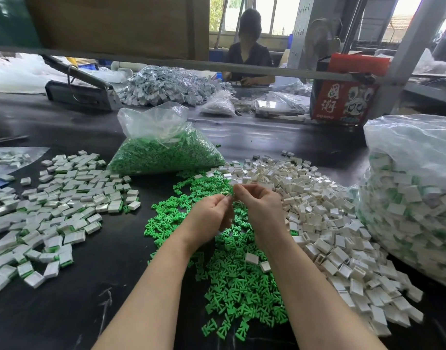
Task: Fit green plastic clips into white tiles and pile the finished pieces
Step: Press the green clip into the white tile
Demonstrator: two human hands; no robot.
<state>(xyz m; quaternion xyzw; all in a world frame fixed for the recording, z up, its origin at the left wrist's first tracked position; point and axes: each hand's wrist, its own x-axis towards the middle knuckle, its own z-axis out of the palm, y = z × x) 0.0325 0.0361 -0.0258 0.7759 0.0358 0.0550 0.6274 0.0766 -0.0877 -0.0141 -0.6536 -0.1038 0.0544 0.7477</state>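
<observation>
Green plastic clips (238,281) lie in a big loose heap on the black table top (95,286), right in front of the person and under both arms. Small white plastic tiles (325,223), shaped like little open boxes, make a second heap just to the right of the clips, and the two heaps touch. Two of these tiles sit on top of the clips, between the forearms. Both hands are held up over the clip heap, close together, fingertips almost meeting. The left hand (208,218) has its fingers curled in and its thumb and first fingers pinching something tiny. The right hand (259,205) is curled too and pinches at the same spot. The small thing between them is too hidden to name. On the left side of the table is a wide flat spread of finished white tiles with green clips inside (52,210). Behind the clip heap lies a clear plastic bag full of green clips (166,152). At the far right stands a large clear plastic bag of white and green pieces (413,203). Across the table sits another person in a dark shirt (249,59), near a red cardboard box (345,94) and a grey pile of parts (166,84).
</observation>
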